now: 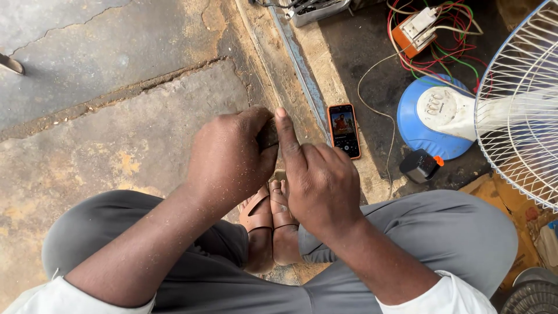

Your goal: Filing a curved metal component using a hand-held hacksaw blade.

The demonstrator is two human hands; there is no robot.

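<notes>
My left hand (pixel 229 157) and my right hand (pixel 317 180) meet in front of me, above my sandalled feet (pixel 270 212). Both close around a small dark object (pixel 268 135) pinched between them; most of it is hidden by the fingers, so I cannot tell its kind. The right forefinger points up along it. Fine sawdust speckles both forearms. My knees in grey trousers (pixel 465 232) spread to either side.
A phone (pixel 344 130) with an orange case lies lit on the cracked concrete floor (pixel 116 116). A fan's blue base (pixel 436 119) and white wire guard (pixel 523 99) stand at right. Tangled wires with an orange socket block (pixel 415 32) lie behind, a small black box (pixel 419 166) in front.
</notes>
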